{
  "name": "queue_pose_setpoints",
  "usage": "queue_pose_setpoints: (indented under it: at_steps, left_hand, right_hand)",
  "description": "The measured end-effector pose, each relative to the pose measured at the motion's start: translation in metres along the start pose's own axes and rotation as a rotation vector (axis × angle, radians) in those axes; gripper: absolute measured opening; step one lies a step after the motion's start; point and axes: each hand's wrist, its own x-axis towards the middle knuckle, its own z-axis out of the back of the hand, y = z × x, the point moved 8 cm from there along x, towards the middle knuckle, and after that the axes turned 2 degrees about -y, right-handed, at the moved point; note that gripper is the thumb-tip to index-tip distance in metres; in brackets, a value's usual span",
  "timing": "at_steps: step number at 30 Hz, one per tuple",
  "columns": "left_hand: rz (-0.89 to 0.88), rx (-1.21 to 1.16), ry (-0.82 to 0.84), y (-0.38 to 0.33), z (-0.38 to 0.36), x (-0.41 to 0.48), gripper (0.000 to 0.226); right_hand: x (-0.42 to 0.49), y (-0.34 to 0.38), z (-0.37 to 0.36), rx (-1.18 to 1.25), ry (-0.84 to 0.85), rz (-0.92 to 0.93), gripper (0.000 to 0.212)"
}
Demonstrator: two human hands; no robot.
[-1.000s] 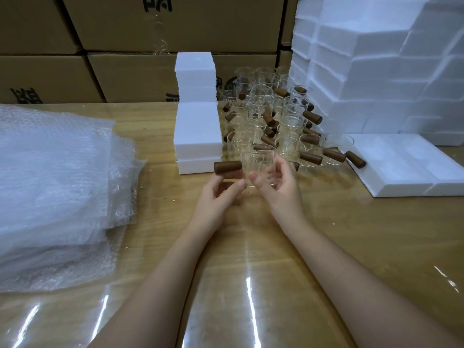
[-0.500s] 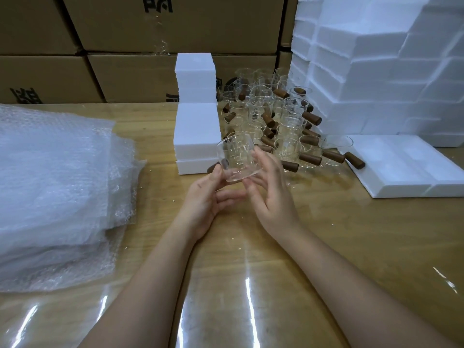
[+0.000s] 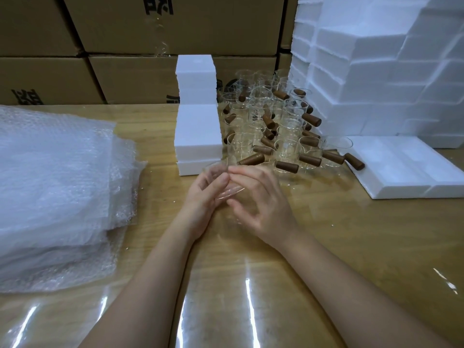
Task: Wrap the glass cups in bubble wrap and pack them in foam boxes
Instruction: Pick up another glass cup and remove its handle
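A clear glass cup [image 3: 227,190] with a brown wooden handle [image 3: 251,159] lies tilted between both my hands over the wooden table. My left hand [image 3: 204,197] cups it from the left with curled fingers. From the right, my right hand [image 3: 261,197] curls over its top. Much of the glass is hidden by my fingers. Behind them stands a cluster of several more glass cups [image 3: 271,121] with brown handles. A thick pile of bubble wrap [image 3: 55,187] lies at the left. An open foam box [image 3: 401,167] lies at the right.
A stack of white foam blocks [image 3: 198,129] stands just behind my hands. More foam boxes [image 3: 376,66] are piled high at the back right. Cardboard cartons [image 3: 125,46] line the back. The glossy table [image 3: 251,285] is bare in front of me.
The cup has turned in my hands: its handle pointed left, then down, and now points up to the right. My hands have closed more tightly round it.
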Motion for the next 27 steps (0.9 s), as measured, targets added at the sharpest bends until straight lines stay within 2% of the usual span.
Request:
queue_pose_setpoints:
  at_steps: [2,5,7,9,12,17,22,27]
  left_hand:
    - [-0.027,0.096,-0.052,-0.002,0.006,0.000,0.048]
    - [-0.048,0.299,-0.083,-0.005,0.009,-0.002,0.060]
    - [-0.056,0.452,-0.079,-0.006,0.008,-0.004,0.062]
    - [-0.056,0.541,-0.062,-0.005,0.006,-0.006,0.064]
    - [-0.052,0.600,-0.032,-0.003,0.001,-0.008,0.067]
    - [-0.055,0.741,0.005,0.004,0.000,-0.004,0.070]
    - [-0.079,0.872,0.022,0.006,-0.003,-0.003,0.075]
    - [-0.065,0.872,0.008,0.006,-0.002,-0.003,0.077]
  right_hand:
    - [-0.002,-0.009,0.007,-0.055,-0.054,-0.109,0.029]
    - [-0.010,-0.044,0.021,-0.111,-0.126,-0.450,0.034]
    - [-0.023,-0.072,0.013,0.050,-0.018,-0.746,0.035]
    - [-0.039,-0.089,-0.002,0.251,0.091,-0.965,0.023]
    - [-0.039,-0.089,-0.008,0.209,0.164,-0.912,0.012]
    - [-0.042,-0.092,-0.010,0.149,0.238,-0.928,0.019]
    - [-0.031,-0.082,-0.011,-0.163,0.388,-0.764,0.024]
    - [-0.031,-0.081,-0.009,-0.189,0.394,-0.751,0.028]
